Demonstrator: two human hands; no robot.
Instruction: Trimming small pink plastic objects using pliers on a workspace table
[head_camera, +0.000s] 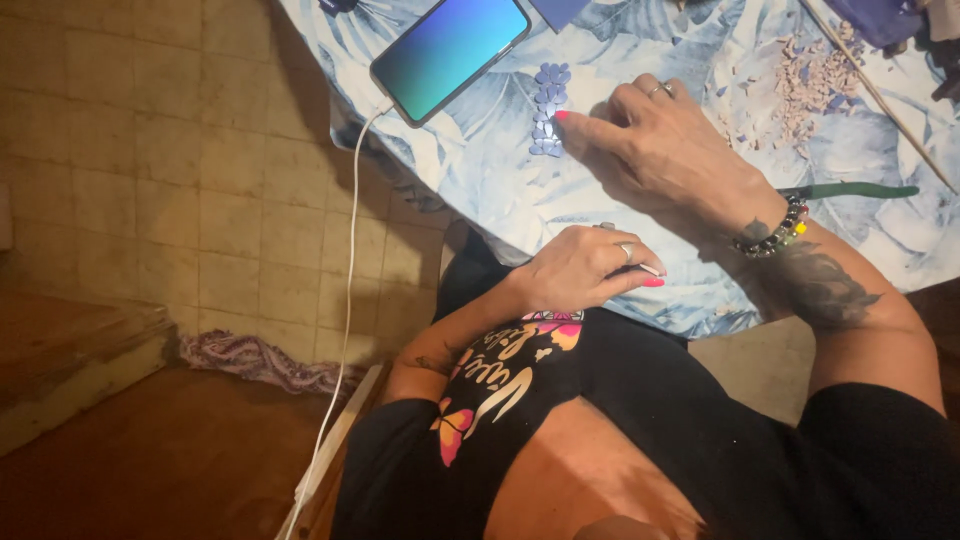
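Touching blue petal pieces (548, 110) with right hand (660, 150).

This looks like a room in a home where craft work is done at a table. The table (480, 190) wears a blue-and-white leaf-patterned cloth, with a smartphone (450, 50) charging on a white cable (348, 300) at its far left. Far right lie a heap of small pale scraps (815, 80) and a thin wooden stick (870, 90). The floor (150, 150) is worn beige tile, with a crumpled rag (260, 360) near a wooden step (70, 350).
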